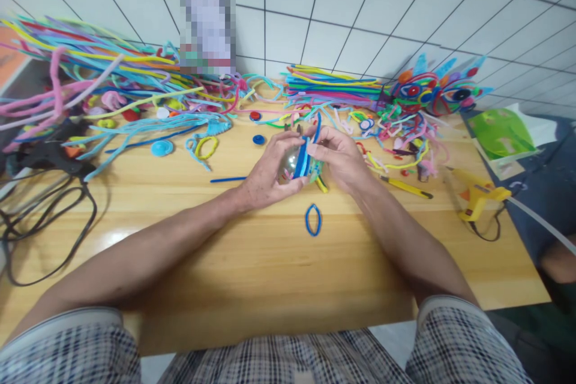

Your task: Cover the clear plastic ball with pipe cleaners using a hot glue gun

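Above the middle of the wooden table, my left hand [270, 173] is closed around a piece made of dark and light blue pipe cleaners [304, 159]. My right hand [341, 157] pinches the same piece from the other side, and the end of a dark blue strand [318, 126] sticks up between the hands. Fingers cover part of the piece. Behind it shows something clear and shiny that I cannot make out. Nearer to me lies a dark blue pipe cleaner loop [313, 220], pointed at both ends. A straight dark blue length [227, 179] rests left of my hands.
Loose pipe cleaners [108, 72] heap at the back left; a bundle [333, 87] lies along the wall. Two colourful pipe cleaner faces [450, 93] stand back right. A yellow utility knife [407, 187] and yellow glue gun [481, 192] lie right. Black cables [85, 216] loop at left.
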{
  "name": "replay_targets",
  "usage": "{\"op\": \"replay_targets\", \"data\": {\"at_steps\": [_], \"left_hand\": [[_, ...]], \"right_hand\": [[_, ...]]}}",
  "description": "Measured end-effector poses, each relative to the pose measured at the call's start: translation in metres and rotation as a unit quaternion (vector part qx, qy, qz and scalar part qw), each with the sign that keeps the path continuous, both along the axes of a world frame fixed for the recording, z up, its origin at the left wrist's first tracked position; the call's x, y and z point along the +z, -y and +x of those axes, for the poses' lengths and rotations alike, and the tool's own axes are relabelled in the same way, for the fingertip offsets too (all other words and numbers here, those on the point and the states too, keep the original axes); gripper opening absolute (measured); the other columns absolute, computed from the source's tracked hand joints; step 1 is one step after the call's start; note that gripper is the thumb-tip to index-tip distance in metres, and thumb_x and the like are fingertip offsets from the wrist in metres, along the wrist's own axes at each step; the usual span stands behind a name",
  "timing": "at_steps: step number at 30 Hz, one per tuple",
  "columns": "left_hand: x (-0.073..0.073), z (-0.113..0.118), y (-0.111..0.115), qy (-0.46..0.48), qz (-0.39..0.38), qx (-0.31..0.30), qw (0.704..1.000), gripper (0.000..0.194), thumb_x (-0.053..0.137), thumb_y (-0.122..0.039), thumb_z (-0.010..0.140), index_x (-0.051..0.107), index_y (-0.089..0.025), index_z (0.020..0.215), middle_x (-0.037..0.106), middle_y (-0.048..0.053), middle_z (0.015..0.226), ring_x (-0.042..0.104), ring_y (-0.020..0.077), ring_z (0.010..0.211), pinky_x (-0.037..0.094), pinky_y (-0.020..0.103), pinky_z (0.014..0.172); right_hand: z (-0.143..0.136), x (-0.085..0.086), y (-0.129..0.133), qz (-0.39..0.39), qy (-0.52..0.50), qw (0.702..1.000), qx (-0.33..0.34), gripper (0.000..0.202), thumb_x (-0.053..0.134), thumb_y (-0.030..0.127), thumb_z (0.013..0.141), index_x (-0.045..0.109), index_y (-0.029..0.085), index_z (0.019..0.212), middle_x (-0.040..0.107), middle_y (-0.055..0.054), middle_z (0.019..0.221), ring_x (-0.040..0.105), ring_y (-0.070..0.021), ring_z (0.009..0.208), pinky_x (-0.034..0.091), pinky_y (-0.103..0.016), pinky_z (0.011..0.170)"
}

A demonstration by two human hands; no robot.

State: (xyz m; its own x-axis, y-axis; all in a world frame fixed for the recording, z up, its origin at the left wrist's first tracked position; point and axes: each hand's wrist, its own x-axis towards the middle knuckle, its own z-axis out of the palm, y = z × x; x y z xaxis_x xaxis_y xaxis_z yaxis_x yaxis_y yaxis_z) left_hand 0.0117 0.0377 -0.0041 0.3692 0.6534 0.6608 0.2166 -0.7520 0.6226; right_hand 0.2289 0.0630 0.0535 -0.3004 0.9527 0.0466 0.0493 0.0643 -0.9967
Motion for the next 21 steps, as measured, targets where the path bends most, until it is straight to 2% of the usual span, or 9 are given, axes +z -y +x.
{"op": "replay_targets", "data": {"at_steps": [5, 9, 12, 16, 21], "left_hand": [[-0.0008, 0.0003, 0.0002, 0.006, 0.008, -0.001, 1.000, 0.071, 0.080, -0.055, 0.105, 0.048, -0.031, 0.164, 0.057, 0.017, 0.160, 0.056, 0.0360, 0.156, 0.053, 0.063, 0.130], [0.0000, 0.0005, 0.0010, 0.014, 0.007, -0.007, 1.000, 0.073, 0.081, -0.052, 0.104, 0.047, -0.033, 0.166, 0.058, 0.017, 0.161, 0.054, 0.0370, 0.158, 0.051, 0.065, 0.131], [0.0000, 0.0001, 0.0018, 0.010, 0.006, -0.008, 1.000, 0.074, 0.082, -0.050, 0.104, 0.047, -0.034, 0.167, 0.058, 0.016, 0.162, 0.054, 0.0371, 0.159, 0.051, 0.067, 0.131], [-0.0007, 0.0003, 0.0026, 0.010, 0.012, -0.004, 1.000, 0.073, 0.081, -0.052, 0.104, 0.047, -0.034, 0.166, 0.057, 0.016, 0.162, 0.055, 0.0367, 0.158, 0.052, 0.066, 0.131], [0.0012, 0.0015, 0.0045, -0.003, 0.006, 0.010, 1.000, 0.086, 0.080, -0.059, 0.104, 0.038, -0.031, 0.174, 0.055, 0.019, 0.166, 0.053, 0.0380, 0.161, 0.050, 0.065, 0.134]], "right_hand": [[-0.0027, 0.0015, 0.0008, -0.048, -0.052, 0.997, -0.011, 0.052, 0.105, 0.060, 0.068, 0.068, 0.027, 0.079, 0.072, -0.001, 0.094, 0.067, -0.0224, 0.098, 0.057, -0.036, 0.086], [-0.0040, 0.0004, 0.0008, -0.062, -0.076, 0.995, -0.016, 0.049, 0.107, 0.055, 0.064, 0.069, 0.026, 0.075, 0.078, -0.002, 0.107, 0.066, -0.0209, 0.097, 0.057, -0.035, 0.085], [-0.0036, -0.0028, 0.0000, -0.066, -0.080, 0.994, -0.014, 0.045, 0.105, 0.052, 0.067, 0.070, 0.026, 0.076, 0.079, -0.002, 0.113, 0.068, -0.0215, 0.099, 0.058, -0.036, 0.087], [-0.0025, -0.0052, -0.0011, -0.074, -0.079, 0.994, 0.003, 0.040, 0.103, 0.049, 0.070, 0.073, 0.026, 0.083, 0.079, -0.002, 0.110, 0.070, -0.0229, 0.103, 0.059, -0.038, 0.091], [-0.0040, -0.0017, 0.0001, -0.056, -0.079, 0.995, -0.001, 0.045, 0.105, 0.054, 0.067, 0.075, 0.027, 0.087, 0.077, -0.001, 0.099, 0.071, -0.0240, 0.105, 0.060, -0.039, 0.096]]}}
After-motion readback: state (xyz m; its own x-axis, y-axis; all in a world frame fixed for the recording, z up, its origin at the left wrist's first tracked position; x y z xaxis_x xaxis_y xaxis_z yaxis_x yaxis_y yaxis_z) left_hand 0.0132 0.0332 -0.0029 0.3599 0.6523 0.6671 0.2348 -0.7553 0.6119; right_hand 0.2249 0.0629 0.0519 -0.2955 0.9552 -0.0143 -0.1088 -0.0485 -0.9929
